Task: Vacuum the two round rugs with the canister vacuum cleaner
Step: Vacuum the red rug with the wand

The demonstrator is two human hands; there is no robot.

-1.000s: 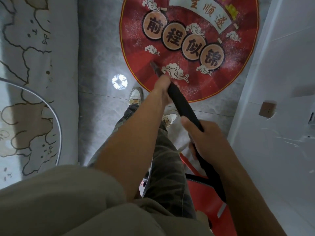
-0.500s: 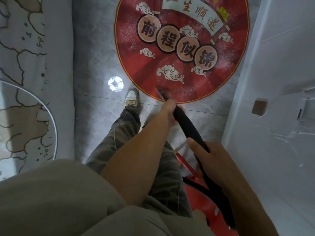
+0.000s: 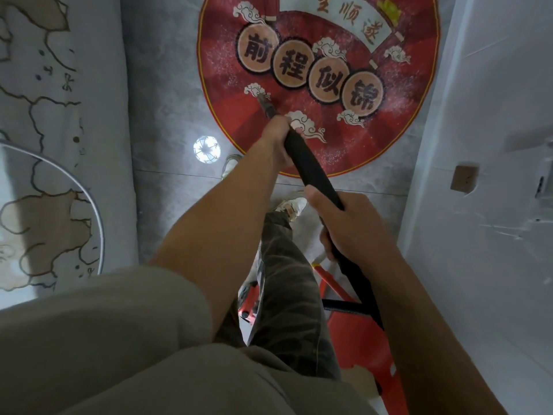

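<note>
Left hand [image 3: 276,139] is gripping the long black vacuum wand [image 3: 311,166] up near its front end, fingers wrapping right round it. Right hand [image 3: 350,223] is clenching the same wand further back, thumb lying along the top. I'm seeing the wand's narrow nozzle tip [image 3: 264,103] touching down on the round red rug with the gold border and printed characters [image 3: 374,139], right beside a little white cloud motif. Rug's lying flat on the grey marble-look floor [image 3: 167,100], close to a white wall [image 3: 478,115] on the right. Red canister vacuum body [image 3: 353,327] is sitting low under the right forearm, with a black ribbed hose [image 3: 341,308] running across it. Pale fabric with brown map-like outlines [image 3: 59,85] is lying off to the left.
</note>
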